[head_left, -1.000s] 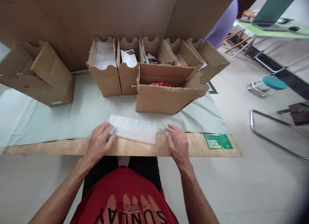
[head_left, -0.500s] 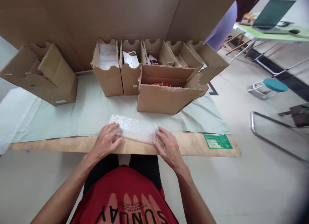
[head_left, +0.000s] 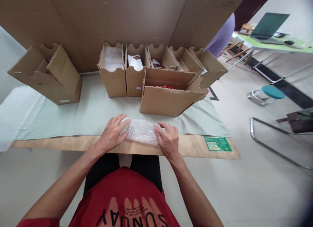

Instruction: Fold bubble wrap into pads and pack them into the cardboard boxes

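A flat, folded piece of clear bubble wrap (head_left: 141, 132) lies at the front edge of the table, partly on the cloth and partly on the bare wood. My left hand (head_left: 113, 132) rests at its left end with fingers stretched and apart. At the right end, my right hand (head_left: 167, 137) has thumb and fingers pinched on the wrap's edge. Whether anything is inside the wrap I cannot tell. Behind it stands a low cardboard box (head_left: 168, 101) with something red inside.
Several upright cardboard bins (head_left: 113, 83) line the back against a tall cardboard panel (head_left: 117, 18); the leftmost of the row holds bubble wrap. Another bin (head_left: 49, 80) stands at left, beside loose plastic wrap (head_left: 19, 113). A green label (head_left: 217, 143) lies at the right edge.
The right hand has gone from spread fingers to a pinch on the wrap's right end. The left hand has shifted right and forward over the left end, and the visible wrap looks shorter.
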A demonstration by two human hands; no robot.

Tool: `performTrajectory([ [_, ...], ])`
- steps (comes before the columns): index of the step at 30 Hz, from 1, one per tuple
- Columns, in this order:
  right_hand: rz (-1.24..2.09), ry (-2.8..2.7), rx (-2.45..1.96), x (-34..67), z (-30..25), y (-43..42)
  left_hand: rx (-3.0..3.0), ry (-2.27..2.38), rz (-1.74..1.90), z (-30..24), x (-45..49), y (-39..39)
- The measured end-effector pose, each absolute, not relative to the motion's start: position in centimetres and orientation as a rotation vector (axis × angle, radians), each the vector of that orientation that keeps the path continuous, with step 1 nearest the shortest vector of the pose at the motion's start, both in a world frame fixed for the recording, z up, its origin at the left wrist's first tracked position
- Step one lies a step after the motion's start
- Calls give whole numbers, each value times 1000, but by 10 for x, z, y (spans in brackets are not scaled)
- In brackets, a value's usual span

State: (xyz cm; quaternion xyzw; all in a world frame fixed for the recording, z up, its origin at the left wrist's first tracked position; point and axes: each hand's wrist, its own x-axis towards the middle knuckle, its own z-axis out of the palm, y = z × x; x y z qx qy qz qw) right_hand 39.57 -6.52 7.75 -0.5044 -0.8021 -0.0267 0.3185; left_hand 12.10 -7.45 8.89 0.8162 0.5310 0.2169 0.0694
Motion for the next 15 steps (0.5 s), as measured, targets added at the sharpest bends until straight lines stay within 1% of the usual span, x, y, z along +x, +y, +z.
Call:
performTrajectory([
  [6,107,-2006,-1118,389,100,-81,2398,1425,456,98,119,-56],
  [10,407,-1981,-1074,389,111,-87,2280,1325,383,98,105,-52],
  [13,717,-1995,-1125,384,122,-73,2102,1356,261,120,84,-50],
  [15,791,-1955,-1080,375,135,-57,2066,1515,330,149,71,-50],
])
